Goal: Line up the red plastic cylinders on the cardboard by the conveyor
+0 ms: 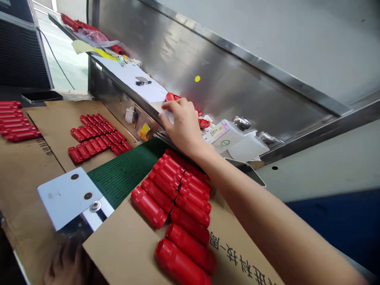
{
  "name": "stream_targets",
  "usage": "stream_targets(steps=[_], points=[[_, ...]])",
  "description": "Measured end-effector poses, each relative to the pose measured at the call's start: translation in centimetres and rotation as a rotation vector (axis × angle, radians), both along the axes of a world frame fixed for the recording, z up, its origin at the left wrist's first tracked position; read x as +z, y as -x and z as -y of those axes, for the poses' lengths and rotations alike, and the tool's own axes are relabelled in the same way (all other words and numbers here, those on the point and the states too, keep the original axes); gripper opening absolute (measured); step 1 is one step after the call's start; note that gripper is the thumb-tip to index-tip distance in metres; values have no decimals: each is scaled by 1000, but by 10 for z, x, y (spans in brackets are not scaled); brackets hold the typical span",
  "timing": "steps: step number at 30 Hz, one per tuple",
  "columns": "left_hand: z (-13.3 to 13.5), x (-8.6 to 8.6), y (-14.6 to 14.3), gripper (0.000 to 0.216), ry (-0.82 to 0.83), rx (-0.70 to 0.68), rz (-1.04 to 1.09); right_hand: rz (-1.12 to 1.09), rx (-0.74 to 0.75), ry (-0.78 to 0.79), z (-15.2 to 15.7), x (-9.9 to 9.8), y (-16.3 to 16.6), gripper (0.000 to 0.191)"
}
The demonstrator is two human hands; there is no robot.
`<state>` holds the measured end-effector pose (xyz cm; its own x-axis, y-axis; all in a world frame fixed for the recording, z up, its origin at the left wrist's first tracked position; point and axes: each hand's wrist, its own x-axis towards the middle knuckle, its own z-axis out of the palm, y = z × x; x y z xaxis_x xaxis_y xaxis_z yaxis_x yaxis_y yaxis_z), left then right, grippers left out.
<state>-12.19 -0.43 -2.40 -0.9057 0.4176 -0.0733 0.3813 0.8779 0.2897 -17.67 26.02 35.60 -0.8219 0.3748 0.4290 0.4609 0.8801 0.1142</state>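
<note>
My right hand (184, 126) reaches over the metal shelf, its fingers curled around a small whitish thing that they mostly hide. Red crumpled pieces (204, 123) lie just behind this hand. Below my forearm, red ribbed tubes (190, 206) lie in rows on a cardboard sheet (124, 241). My left hand (67, 263) is low at the bottom left, dark and blurred, close to a white metal plate (69, 194) at the end of a green belt (124, 170). Whether it holds anything does not show.
More red tubes (92, 136) lie on cardboard beyond the belt, with another group (14, 120) at far left. White pump bottles (227, 136) stand on the shelf right of my hand. Paper (130, 79) and a black clip (143, 82) lie further along it.
</note>
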Motion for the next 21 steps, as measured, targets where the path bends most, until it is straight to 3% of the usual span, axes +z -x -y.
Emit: stream_targets(steps=[4, 7, 11, 14, 16, 21], points=[[-1, 7, 1, 40, 51, -38, -47, 283, 194, 267, 52, -16, -61, 30], [-1, 8, 1, 39, 75, -50, -82, 473, 141, 338, 70, -36, -98, 34], [2, 7, -1, 36, 84, -80, -107, 618, 22, 333, 75, -56, -111, 33], [3, 6, -2, 37, 76, -79, -126, 620, -3, 304, 77, -61, -107, 24], [3, 6, -3, 38, 68, -72, -137, 562, -23, 369, 79, -61, -107, 16], [3, 0, -3, 38, 49, -80, -147, 315, -63, 808, 79, -54, -113, 10]])
